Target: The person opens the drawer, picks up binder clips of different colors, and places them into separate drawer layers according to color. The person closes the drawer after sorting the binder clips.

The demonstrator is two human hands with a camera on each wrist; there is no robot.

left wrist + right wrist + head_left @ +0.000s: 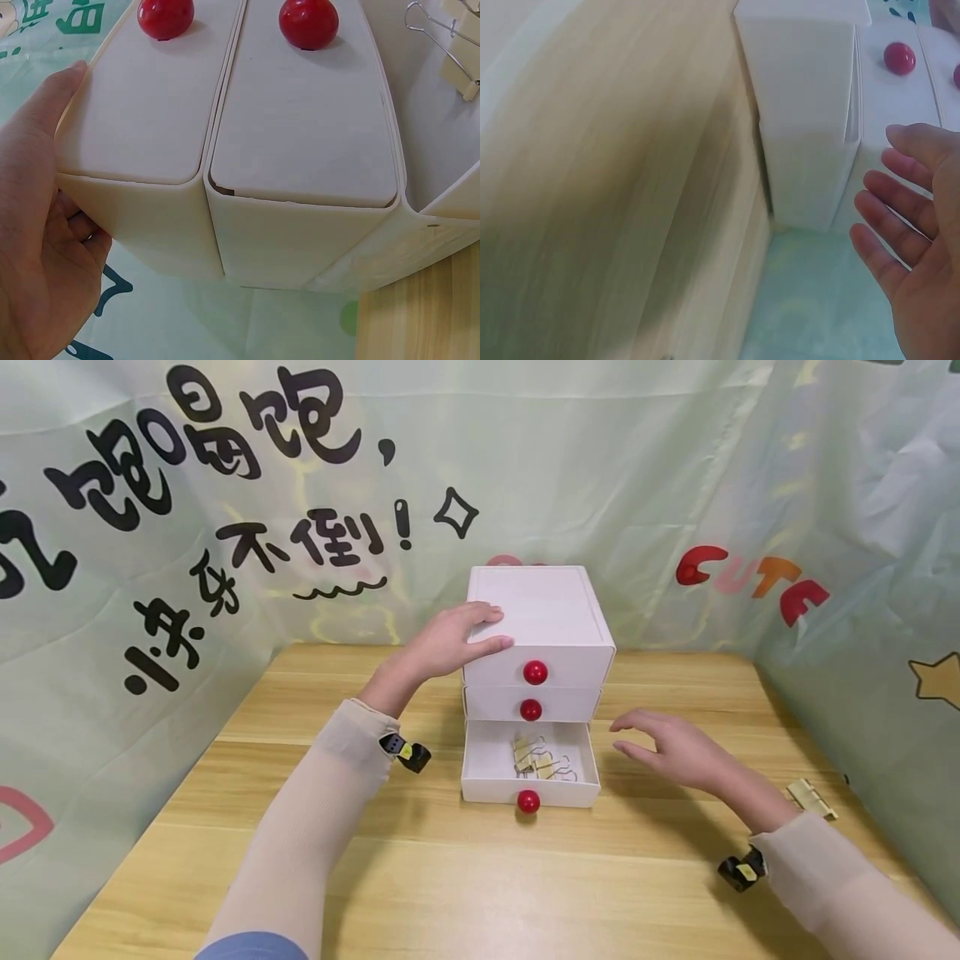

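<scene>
Left hand [37, 247] flat on drawer unit [536, 610]; head view adds clips [538, 758].

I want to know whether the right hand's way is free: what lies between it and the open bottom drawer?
Only bare wooden table, in the head view. The right hand hovers open beside the open drawer, holding nothing.

We wear thin beige sleeves [322, 810] to the wrists — small black-and-yellow wrist cameras [405, 752] strapped on both.
</scene>
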